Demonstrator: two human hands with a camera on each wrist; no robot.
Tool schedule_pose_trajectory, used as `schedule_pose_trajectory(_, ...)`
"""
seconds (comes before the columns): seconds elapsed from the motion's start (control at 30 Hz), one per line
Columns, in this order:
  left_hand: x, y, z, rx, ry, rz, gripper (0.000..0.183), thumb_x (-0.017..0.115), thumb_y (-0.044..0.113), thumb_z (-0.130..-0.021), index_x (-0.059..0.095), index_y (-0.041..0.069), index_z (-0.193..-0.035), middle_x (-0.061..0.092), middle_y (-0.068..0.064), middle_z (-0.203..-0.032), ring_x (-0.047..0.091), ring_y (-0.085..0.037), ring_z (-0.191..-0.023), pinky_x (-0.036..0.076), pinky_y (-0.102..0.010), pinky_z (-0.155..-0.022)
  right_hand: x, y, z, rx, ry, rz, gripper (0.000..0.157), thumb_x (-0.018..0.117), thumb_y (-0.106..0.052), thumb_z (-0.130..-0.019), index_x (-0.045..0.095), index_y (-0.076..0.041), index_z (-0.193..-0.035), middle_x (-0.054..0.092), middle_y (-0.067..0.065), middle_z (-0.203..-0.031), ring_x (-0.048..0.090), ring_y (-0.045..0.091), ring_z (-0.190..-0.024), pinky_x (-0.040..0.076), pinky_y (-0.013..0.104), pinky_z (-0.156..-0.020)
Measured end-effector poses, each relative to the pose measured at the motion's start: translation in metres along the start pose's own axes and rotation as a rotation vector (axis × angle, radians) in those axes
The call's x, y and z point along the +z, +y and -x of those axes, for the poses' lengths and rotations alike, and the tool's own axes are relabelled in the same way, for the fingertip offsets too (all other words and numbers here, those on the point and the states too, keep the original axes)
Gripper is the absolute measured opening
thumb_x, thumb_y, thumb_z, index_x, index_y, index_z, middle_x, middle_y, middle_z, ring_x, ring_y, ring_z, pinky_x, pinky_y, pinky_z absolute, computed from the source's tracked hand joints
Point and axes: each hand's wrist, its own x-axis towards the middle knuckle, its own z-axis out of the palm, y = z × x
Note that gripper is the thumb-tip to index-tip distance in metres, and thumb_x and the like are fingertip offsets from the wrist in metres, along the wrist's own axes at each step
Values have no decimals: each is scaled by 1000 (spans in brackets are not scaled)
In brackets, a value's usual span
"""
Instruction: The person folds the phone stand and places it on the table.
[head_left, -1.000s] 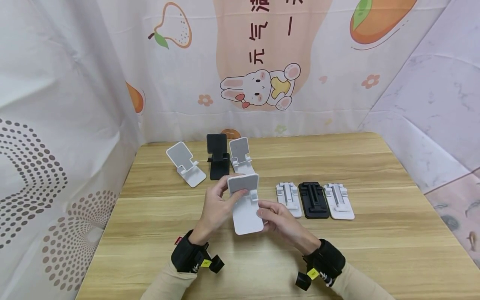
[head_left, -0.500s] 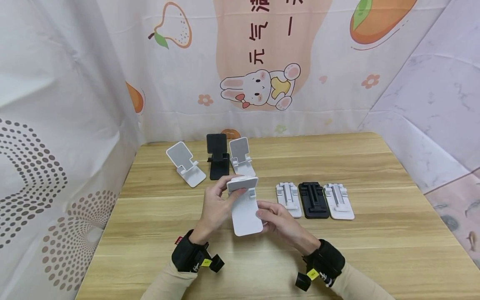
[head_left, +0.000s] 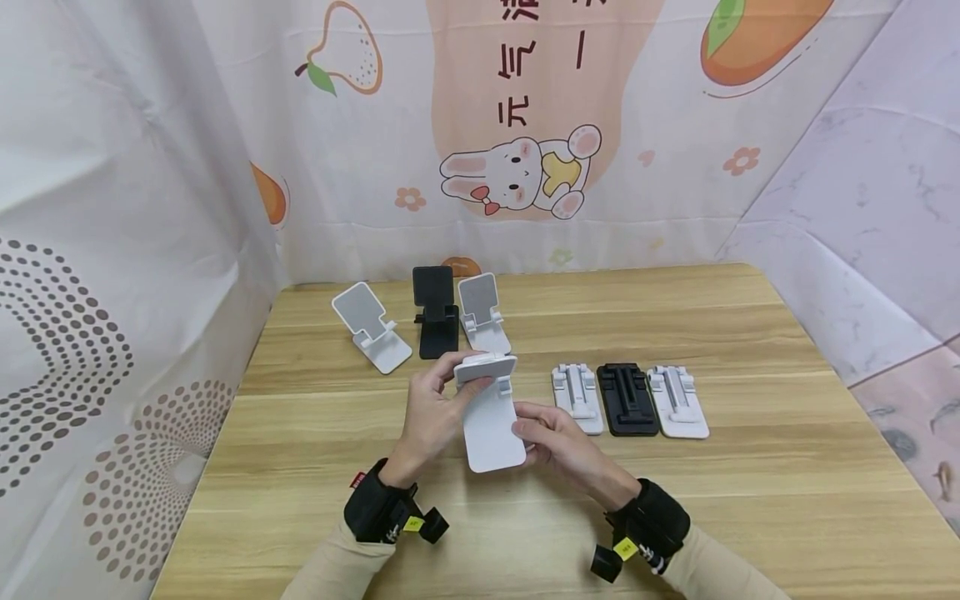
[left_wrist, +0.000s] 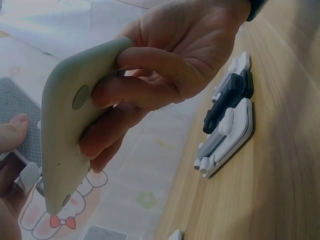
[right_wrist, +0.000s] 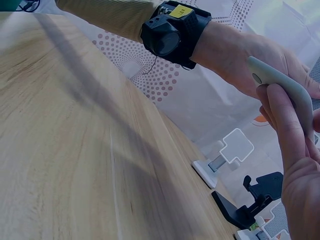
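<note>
Both hands hold a white folding phone stand (head_left: 493,429) above the middle of the table. My left hand (head_left: 435,408) grips its upper end, with the thumb on the grey-padded top plate (head_left: 486,367), which tilts forward over the base. My right hand (head_left: 558,440) pinches the base's right edge. In the left wrist view the base's underside (left_wrist: 65,130) shows round pads, and the right hand's fingers (left_wrist: 130,90) press against it. The right wrist view shows the base (right_wrist: 285,82) edge-on between the two hands.
Farther back stand three unfolded phone stands: a white one (head_left: 372,329), a black one (head_left: 437,312) and another white one (head_left: 483,310). To the right lie folded stands, white (head_left: 577,400), black (head_left: 628,400) and white (head_left: 678,403). A printed curtain (head_left: 660,183) hangs behind the table (head_left: 787,467).
The held stand's top plate has tipped farther forward and down over the base, mostly in the first half second. Both hands have stayed nearly in place.
</note>
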Motion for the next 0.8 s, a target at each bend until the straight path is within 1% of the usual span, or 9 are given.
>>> schedule_pose_trajectory(0.1,-1,-1,-1,20,-15,-13,30,80,-1,-87,70,-1,-116,76,-14,-113,72,-25,-106,56,-36,-95,1,-1,0,3,4,-5,54,44,-8,-109,26,25,-148,73,3,-124,74,15,-104,61,28,-83)
schedule_pose_trajectory(0.17,-3,0,-2,36,-42,-26,31,79,0,-88,70,0,-117,76,-14,-114,72,-26,-107,57,-38,-95,1,-1,0,11,11,-5,54,44,-9,-109,26,25,-148,73,4,-124,73,15,-104,61,28,-83)
schedule_pose_trajectory(0.27,-5,3,-4,63,-96,-44,38,77,1,-91,66,4,-128,72,-11,-126,69,-25,-117,55,-41,-101,0,-1,1,26,35,7,56,45,-11,-109,27,23,-149,73,3,-124,73,15,-105,61,27,-82)
schedule_pose_trajectory(0.33,-8,5,-5,93,-112,-46,43,74,1,-93,63,5,-134,68,-10,-135,64,-25,-124,52,-41,-105,-1,-1,1,36,53,16,57,46,-12,-109,26,23,-149,72,3,-125,73,14,-105,61,26,-82)
schedule_pose_trajectory(0.43,-10,9,-6,158,-103,-47,40,71,-2,-95,63,3,-133,64,-10,-142,60,-26,-131,49,-39,-110,-2,-1,1,49,75,26,58,48,-13,-108,27,23,-150,73,3,-124,73,14,-104,61,26,-81)
schedule_pose_trajectory(0.57,-11,12,-7,229,-83,-56,27,68,-7,-95,68,1,-121,69,-14,-131,65,-28,-124,52,-37,-106,-4,-1,1,48,73,22,58,47,-12,-108,27,23,-149,73,4,-123,74,15,-103,62,27,-81)
schedule_pose_trajectory(0.67,-10,13,-6,244,-70,-51,26,67,-9,-94,69,1,-118,72,-15,-125,67,-28,-121,54,-35,-103,-4,0,1,42,64,1,57,47,-11,-108,25,24,-148,73,5,-123,74,17,-103,62,30,-82)
schedule_pose_trajectory(0.8,-8,13,-4,251,-42,-21,26,67,-12,-93,69,-1,-116,72,-18,-123,68,-27,-119,56,-35,-100,-4,-1,0,48,66,-21,58,47,-9,-108,25,25,-148,73,6,-123,75,18,-102,62,31,-82)
